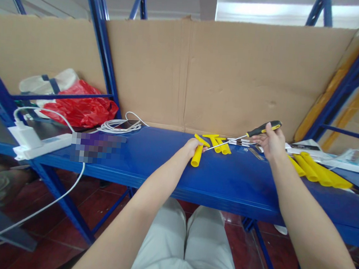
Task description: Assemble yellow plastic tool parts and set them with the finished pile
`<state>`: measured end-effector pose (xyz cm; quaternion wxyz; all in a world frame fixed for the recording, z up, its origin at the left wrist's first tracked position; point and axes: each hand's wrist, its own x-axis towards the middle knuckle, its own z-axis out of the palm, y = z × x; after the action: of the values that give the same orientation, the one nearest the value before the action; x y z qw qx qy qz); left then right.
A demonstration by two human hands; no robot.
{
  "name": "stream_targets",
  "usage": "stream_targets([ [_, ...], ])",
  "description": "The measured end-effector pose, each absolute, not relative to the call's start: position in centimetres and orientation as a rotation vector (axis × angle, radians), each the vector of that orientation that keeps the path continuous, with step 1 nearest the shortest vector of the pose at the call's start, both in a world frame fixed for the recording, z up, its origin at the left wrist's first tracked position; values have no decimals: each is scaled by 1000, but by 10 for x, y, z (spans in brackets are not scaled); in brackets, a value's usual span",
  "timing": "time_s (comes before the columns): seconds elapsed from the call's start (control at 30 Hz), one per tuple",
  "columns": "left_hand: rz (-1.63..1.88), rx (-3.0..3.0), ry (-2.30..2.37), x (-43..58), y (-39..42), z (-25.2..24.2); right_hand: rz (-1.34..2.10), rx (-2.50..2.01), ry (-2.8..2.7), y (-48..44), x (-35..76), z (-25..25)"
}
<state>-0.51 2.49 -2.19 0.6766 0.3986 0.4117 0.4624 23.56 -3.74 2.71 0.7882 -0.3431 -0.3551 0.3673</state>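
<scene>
From where I stand, a tall cardboard panel (242,73) backs the blue worktop (152,157) at which the person sits. A row of yellow tubes (317,171) lies on the worktop to the right, and a smaller cluster of yellow pieces (222,147) sits just behind the hands. The right hand (274,143) pinches the handle of a screwdriver (255,131), whose long axis slopes down leftward toward the left hand (191,147). That one has thumb and fingers closed on a yellow T-piece (197,156), held above the worktop near its middle, its stem pointing toward the person. The T-piece lies left of and lower than the right hand, along the shaft's line; whether the tip enters it or merely passes beside it, I can't tell.
</scene>
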Motion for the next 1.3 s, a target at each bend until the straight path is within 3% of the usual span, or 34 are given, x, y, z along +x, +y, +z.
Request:
stream_targets([
  [0.4, 1056, 971, 1040, -7, 13, -17, 660, -531, -438, -34, 256, 31],
  [1.3, 1021, 1058, 1031, 0, 5, -14, 659, -532, -514, -41, 236, 32],
])
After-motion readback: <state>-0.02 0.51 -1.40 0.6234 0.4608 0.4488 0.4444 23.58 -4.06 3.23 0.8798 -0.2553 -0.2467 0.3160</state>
